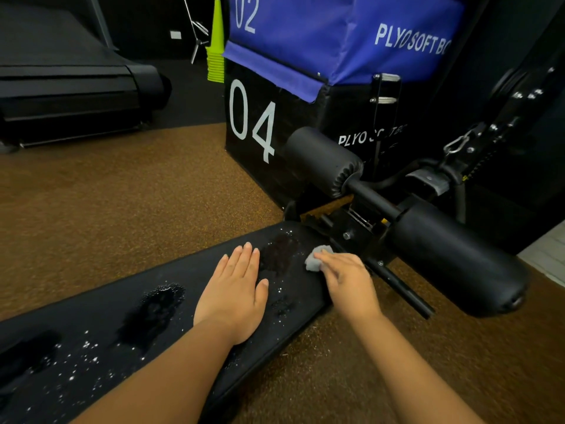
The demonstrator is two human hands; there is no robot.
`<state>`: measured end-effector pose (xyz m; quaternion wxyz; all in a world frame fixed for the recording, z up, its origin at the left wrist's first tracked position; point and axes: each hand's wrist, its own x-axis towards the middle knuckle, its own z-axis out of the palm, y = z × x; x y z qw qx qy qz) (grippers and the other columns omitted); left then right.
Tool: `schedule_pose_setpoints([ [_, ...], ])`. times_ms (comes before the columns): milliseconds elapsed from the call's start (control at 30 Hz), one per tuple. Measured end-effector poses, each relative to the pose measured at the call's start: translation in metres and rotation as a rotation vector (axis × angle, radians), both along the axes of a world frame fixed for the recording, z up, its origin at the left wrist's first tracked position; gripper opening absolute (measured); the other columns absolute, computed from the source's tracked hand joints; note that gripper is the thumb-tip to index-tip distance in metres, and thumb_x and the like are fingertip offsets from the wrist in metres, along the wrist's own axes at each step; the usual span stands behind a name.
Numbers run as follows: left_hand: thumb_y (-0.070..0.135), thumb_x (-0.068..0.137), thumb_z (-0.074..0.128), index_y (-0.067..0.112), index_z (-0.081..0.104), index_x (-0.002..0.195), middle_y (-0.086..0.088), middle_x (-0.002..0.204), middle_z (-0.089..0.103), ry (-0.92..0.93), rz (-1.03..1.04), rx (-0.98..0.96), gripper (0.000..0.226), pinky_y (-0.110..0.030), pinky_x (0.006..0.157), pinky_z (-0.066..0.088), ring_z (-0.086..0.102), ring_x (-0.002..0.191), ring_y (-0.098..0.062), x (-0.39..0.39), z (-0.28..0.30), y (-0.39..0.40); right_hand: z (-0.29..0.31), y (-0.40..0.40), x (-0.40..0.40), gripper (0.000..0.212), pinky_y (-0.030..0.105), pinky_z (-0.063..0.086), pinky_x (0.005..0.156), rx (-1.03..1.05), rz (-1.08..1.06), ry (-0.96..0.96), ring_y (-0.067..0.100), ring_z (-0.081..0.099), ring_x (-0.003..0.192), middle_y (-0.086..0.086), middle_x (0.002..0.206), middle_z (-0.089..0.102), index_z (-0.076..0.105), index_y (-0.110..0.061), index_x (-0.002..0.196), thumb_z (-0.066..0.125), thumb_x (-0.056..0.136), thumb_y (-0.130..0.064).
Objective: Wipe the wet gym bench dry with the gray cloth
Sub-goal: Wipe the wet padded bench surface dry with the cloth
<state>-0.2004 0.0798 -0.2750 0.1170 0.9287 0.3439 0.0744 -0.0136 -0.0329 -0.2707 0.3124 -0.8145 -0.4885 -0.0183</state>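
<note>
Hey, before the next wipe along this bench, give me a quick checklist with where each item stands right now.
1. Gray cloth in the right hand: ok.
2. Cloth touching the bench: ok.
3. Left hand flat on the pad, steadying: ok.
4. Wipe path free: not ok, left hand lies in it.
5. Bench dry: not ok, puddle and droplets remain.
6. Cloth still absorbent: cannot tell.

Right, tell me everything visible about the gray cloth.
The small light-gray cloth is bunched into a soft wad, fabric-looking, mostly covered by the right hand, which presses it on the far end of the black padded gym bench, beside a wet smear and droplets. Whether it is damp cannot be told.
</note>
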Motion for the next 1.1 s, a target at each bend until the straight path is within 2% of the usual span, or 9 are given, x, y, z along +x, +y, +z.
schedule_pose_setpoints([
  [67, 0.049, 0.091, -0.005, 0.018, -0.012, 0.149, 0.002, 0.157, -0.018, 0.005, 0.002, 0.004, 0.066, -0.030, 0.117, -0.012, -0.019, 0.143, -0.009, 0.001, 0.000, 0.001, -0.001, 0.007, -0.021, 0.030, 0.001, 0.022, 0.096, 0.015, 0.022, -0.006, 0.010, 0.053, 0.110, -0.001, 0.113, 0.068, 0.068, -0.017, 0.115, 0.064, 0.086, -0.008],
  [233, 0.051, 0.074, -0.019, 0.018, -0.012, 0.149, 0.003, 0.156, -0.019, -0.002, -0.003, 0.006, 0.081, -0.029, 0.116, -0.012, -0.020, 0.142, -0.009, 0.001, -0.002, 0.000, 0.004, -0.034, -0.027, 0.036, 0.003, 0.027, 0.100, -0.076, 0.312, -0.013, -0.007, 0.043, 0.116, -0.015, 0.122, 0.060, 0.065, -0.027, 0.118, 0.066, 0.085, -0.012],
  [400, 0.051, 0.076, -0.019, 0.018, -0.011, 0.149, 0.003, 0.157, -0.017, -0.008, -0.001, 0.010, 0.081, -0.031, 0.117, -0.011, -0.018, 0.143, -0.010, 0.000, -0.001, -0.002, 0.000, -0.003, 0.013, 0.031, 0.023, 0.041, 0.100, -0.029, -0.009, 0.003, 0.011, 0.053, 0.110, -0.002, 0.112, 0.068, 0.066, -0.025, 0.116, 0.061, 0.088, -0.012],
  [500, 0.051, 0.075, -0.018, 0.018, -0.009, 0.149, 0.002, 0.158, -0.015, 0.002, 0.003, 0.015, 0.082, -0.031, 0.117, -0.010, -0.017, 0.143, -0.010, 0.002, -0.002, -0.001, -0.001, 0.016, -0.019, 0.029, 0.003, 0.025, 0.097, -0.043, 0.059, 0.001, 0.013, 0.053, 0.112, -0.003, 0.114, 0.067, 0.067, -0.021, 0.116, 0.060, 0.090, -0.013],
  [633, 0.051, 0.082, -0.012, 0.017, -0.009, 0.149, 0.002, 0.158, -0.015, 0.018, 0.004, 0.012, 0.076, -0.031, 0.117, -0.010, -0.017, 0.144, -0.011, 0.001, 0.000, -0.001, 0.006, -0.006, -0.023, 0.031, -0.001, 0.024, 0.097, -0.104, 0.261, -0.018, -0.007, 0.043, 0.113, -0.013, 0.118, 0.063, 0.066, -0.026, 0.116, 0.062, 0.089, -0.014],
  [767, 0.052, 0.076, -0.017, 0.018, -0.010, 0.149, 0.002, 0.158, -0.015, 0.027, 0.004, 0.003, 0.081, -0.031, 0.117, -0.010, -0.018, 0.143, -0.011, 0.000, 0.002, -0.002, 0.000, 0.009, 0.016, 0.028, 0.021, 0.041, 0.094, -0.095, 0.015, 0.002, 0.012, 0.053, 0.109, -0.003, 0.114, 0.066, 0.067, -0.031, 0.114, 0.056, 0.092, -0.019],
  [867, 0.051, 0.083, -0.011, 0.016, -0.010, 0.149, 0.000, 0.158, -0.015, 0.062, 0.000, 0.005, 0.075, -0.032, 0.118, -0.010, -0.017, 0.144, -0.012, 0.001, 0.002, -0.002, -0.001, 0.040, -0.003, 0.030, 0.024, 0.035, 0.096, -0.114, -0.083, 0.013, 0.020, 0.050, 0.114, 0.005, 0.121, 0.063, 0.063, -0.025, 0.122, 0.050, 0.095, -0.021],
  [1033, 0.044, 0.100, 0.015, 0.015, -0.005, 0.151, -0.001, 0.159, -0.011, 0.071, 0.008, -0.084, 0.062, -0.030, 0.117, -0.011, -0.014, 0.144, -0.012, -0.006, 0.015, 0.006, 0.007, 0.023, -0.027, 0.031, 0.016, 0.034, 0.095, -0.130, 0.199, -0.038, 0.013, 0.050, 0.116, -0.004, 0.121, 0.064, 0.064, -0.026, 0.120, 0.057, 0.092, -0.017],
  [1100, 0.046, 0.099, 0.017, 0.015, -0.007, 0.150, -0.001, 0.158, -0.013, 0.059, 0.063, -0.089, 0.064, -0.031, 0.117, -0.011, -0.016, 0.144, -0.013, -0.020, 0.018, 0.007, 0.005, 0.017, -0.007, 0.028, 0.023, 0.042, 0.093, -0.116, 0.201, -0.058, 0.018, 0.056, 0.108, -0.003, 0.113, 0.068, 0.068, -0.028, 0.113, 0.060, 0.090, -0.016],
])
